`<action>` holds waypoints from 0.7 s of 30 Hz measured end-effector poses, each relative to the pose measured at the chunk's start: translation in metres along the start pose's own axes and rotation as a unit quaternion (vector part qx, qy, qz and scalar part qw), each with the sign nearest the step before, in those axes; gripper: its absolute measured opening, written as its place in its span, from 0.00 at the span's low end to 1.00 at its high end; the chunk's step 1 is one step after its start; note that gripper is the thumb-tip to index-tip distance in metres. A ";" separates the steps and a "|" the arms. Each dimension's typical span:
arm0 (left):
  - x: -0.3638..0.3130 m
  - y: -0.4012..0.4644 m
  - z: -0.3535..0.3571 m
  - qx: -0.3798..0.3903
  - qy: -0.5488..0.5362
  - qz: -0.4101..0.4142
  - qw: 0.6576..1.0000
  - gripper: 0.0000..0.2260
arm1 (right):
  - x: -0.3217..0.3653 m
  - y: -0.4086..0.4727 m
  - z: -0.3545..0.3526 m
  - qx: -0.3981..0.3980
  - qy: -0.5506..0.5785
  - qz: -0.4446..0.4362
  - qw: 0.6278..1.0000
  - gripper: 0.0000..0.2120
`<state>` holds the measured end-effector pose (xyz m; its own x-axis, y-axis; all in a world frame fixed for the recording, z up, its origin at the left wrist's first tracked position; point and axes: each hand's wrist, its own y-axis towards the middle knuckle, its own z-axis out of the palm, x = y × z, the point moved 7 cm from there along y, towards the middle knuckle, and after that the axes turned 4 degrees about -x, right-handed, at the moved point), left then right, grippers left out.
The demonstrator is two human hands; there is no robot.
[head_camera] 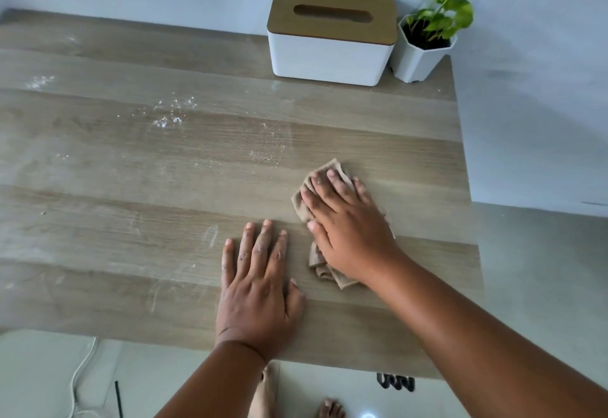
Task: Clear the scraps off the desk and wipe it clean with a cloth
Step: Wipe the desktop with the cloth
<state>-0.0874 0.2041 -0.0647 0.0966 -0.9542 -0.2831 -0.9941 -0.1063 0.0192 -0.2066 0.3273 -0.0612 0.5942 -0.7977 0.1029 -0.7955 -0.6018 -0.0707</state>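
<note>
A crumpled beige cloth [332,167] lies on the wooden desk [131,187], right of centre. My right hand [348,220] presses flat on the cloth with straight, spread fingers and covers most of it. My left hand [260,282] rests flat on the bare wood just left of the cloth, near the front edge, fingers straight and holding nothing. White powdery specks and smears [167,114] are scattered over the middle and left of the desk. The strip of desk right of the cloth looks free of dust.
A white tissue box [329,52] with a wooden lid stands at the back of the desk. A small potted plant [424,45] sits beside it at the back right corner. A white cable [79,381] and my bare feet show on the floor below the front edge.
</note>
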 end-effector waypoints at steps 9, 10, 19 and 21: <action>0.000 0.000 0.001 -0.011 -0.009 0.002 1.000 0.34 | -0.065 -0.018 0.000 -0.018 -0.009 0.201 0.979 0.30; -0.001 0.000 0.000 -0.012 -0.010 0.001 1.000 0.34 | -0.054 -0.009 0.000 -0.023 -0.003 0.216 0.976 0.30; -0.001 0.000 0.001 -0.018 -0.006 0.008 1.000 0.33 | 0.023 -0.095 0.015 -0.018 0.015 0.020 1.000 0.29; -0.001 0.000 0.001 -0.022 -0.009 0.006 1.000 0.32 | -0.005 -0.132 0.015 -0.013 0.001 0.026 1.000 0.27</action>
<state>-0.0876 0.2054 -0.0652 0.0834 -0.9505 -0.2992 -0.9922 -0.1072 0.0640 -0.1024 0.4101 -0.0676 0.5514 -0.8281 0.1009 -0.8285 -0.5577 -0.0505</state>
